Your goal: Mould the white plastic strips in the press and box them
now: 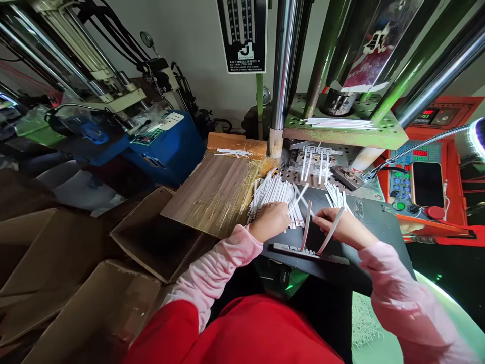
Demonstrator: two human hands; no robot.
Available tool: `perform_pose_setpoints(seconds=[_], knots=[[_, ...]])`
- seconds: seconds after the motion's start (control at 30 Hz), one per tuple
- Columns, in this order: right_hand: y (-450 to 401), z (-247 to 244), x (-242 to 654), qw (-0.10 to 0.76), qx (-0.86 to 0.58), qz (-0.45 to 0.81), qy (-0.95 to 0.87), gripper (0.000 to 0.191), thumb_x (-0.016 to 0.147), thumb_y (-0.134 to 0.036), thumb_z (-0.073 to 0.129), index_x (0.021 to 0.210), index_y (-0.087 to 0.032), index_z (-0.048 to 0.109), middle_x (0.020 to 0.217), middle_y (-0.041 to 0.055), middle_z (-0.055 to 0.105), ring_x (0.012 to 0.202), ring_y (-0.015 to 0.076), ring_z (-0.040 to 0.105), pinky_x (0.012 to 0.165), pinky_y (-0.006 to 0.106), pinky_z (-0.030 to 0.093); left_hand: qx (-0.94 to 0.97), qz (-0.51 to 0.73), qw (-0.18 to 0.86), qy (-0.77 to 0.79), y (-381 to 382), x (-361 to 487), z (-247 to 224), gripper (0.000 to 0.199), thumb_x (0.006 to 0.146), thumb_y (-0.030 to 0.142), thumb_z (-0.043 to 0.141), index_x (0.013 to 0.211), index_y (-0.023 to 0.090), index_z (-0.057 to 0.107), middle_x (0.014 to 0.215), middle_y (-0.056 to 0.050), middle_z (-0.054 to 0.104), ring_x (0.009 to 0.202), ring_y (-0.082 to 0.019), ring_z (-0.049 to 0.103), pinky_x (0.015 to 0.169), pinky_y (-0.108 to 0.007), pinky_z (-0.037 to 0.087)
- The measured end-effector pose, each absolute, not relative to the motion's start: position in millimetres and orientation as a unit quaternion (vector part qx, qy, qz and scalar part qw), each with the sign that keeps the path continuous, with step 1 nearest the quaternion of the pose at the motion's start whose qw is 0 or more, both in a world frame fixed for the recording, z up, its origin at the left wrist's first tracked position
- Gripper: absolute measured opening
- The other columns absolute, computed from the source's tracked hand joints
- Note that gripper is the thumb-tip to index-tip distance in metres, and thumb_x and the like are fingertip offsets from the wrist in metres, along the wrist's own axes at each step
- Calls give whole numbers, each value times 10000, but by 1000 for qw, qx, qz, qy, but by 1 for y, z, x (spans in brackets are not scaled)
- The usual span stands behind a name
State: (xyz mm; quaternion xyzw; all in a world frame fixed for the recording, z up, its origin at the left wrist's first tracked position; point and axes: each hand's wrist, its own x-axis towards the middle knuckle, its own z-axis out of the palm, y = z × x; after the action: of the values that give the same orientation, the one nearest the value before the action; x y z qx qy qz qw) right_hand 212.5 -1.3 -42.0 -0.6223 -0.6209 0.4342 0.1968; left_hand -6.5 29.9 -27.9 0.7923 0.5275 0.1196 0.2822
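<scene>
My left hand (271,220) is closed on a white strip (299,198) whose end sticks up to the right. It is over the front of a fanned pile of white strips (271,192). My right hand (343,227) is to its right, thumb and fingers pinched together around something too small to make out. Below the hands, a narrow slotted metal bar (291,249) lies along the front of the black work plate (364,263). Two strips stand up from this bar, leaning: one pinkish strip (306,227) and one pale strip (331,231) just in front of my right fingers.
Behind is a press with a green plate (341,132) and a metal bed holding strips (316,161). A wooden board (212,187) and open cardboard boxes (140,227) lie left. A control panel with a phone (427,191) and a lamp neck (417,143) are right.
</scene>
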Motion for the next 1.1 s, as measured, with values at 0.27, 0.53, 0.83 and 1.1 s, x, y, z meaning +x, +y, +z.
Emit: perform_pose_setpoints(seconds=[0.27,0.53,0.83,1.1], knots=[[-79,-37,238,273,-587,483,-590,388,857,-602,606,799,-219,620,731,40,690,670,184,631,595,298,518,738,144,512,415,-8,-35,-41,99,848,208,605,767,154,627,660,10,649,612,-122,596,580,-220,437],[-100,-57,226,292,-592,314,-683,320,941,-518,533,826,-266,692,859,49,703,805,215,639,729,340,512,797,210,382,417,-31,-29,-42,80,854,151,671,789,158,716,817,-36,679,798,-162,618,781,-267,483],[-104,-62,220,253,-583,158,-756,238,983,-381,494,911,-264,689,971,70,702,894,246,618,772,373,493,858,222,300,352,-37,-30,-47,105,908,132,640,822,142,701,844,-64,695,870,-191,617,845,-306,493],[-62,-27,268,302,-592,263,-699,287,882,-524,628,1011,-279,705,1001,56,727,874,224,652,797,337,512,847,236,316,356,-41,-40,-58,117,867,230,730,921,163,651,983,-61,696,978,-209,619,919,-347,476]])
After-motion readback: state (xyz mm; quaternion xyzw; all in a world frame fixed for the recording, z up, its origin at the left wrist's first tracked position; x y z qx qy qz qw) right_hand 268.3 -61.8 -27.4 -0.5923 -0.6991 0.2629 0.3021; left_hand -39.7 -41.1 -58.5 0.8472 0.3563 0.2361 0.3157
